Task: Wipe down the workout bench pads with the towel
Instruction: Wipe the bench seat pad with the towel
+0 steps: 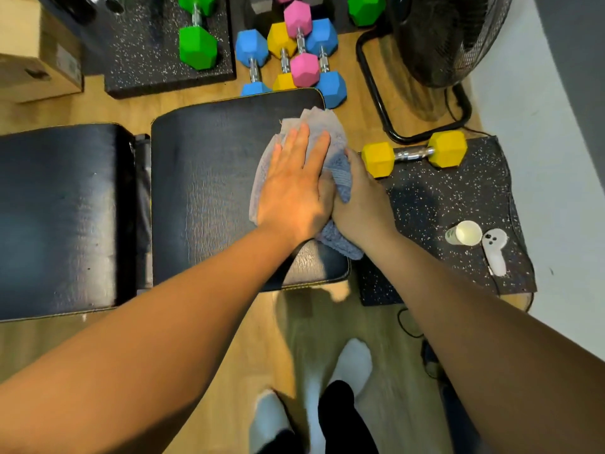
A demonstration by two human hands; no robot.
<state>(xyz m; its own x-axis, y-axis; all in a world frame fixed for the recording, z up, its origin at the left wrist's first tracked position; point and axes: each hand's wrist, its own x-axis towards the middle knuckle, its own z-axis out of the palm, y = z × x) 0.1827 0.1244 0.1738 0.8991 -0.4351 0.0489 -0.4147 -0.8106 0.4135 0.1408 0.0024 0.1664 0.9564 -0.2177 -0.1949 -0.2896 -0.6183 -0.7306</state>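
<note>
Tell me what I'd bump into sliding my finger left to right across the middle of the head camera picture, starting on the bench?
Left bench pad → right bench pad → left hand flat on the towel → right hand with its grip on the towel's edge → yellow dumbbell → paper cup → white controller.

I see both forearms reaching forward and converging. The left hand (291, 188) lies flat, palm down, fingers (302, 139) extended and slightly spread. The right hand (358, 204) sits against it, its fingers curled into a closed grip.
</note>
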